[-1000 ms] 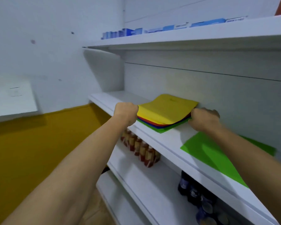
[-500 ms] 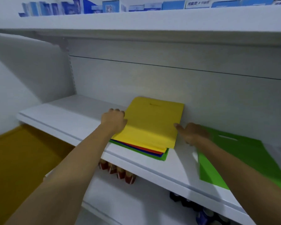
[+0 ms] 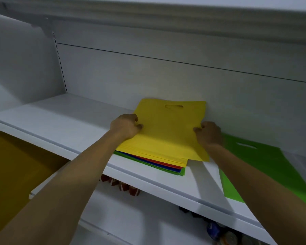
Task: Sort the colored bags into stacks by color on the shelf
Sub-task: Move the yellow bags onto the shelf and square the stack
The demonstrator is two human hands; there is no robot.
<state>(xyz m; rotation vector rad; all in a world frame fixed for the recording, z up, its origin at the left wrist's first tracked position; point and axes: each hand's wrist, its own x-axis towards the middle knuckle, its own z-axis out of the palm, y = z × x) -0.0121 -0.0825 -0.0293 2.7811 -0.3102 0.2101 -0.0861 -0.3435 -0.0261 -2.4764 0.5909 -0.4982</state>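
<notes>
Two hands are working centre frame: left hand [image 3: 126, 127] is pinching the left edge of the top yellow bag [image 3: 168, 131], right hand [image 3: 209, 133] is gripping its right edge, fingers curled on both. Yellow bag is lying skewed atop the mixed stack [image 3: 166, 165], with yellow, red, blue and green edges showing, on the white shelf [image 3: 60, 121]. A green bag [image 3: 261, 154] is lying flat at right of frame, apart from the stack.

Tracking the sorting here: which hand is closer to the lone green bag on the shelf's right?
Right. The right hand grips the yellow bag at its right edge, just beside the green bag. The left hand grips its left edge, farther off across the yellow bag.
</notes>
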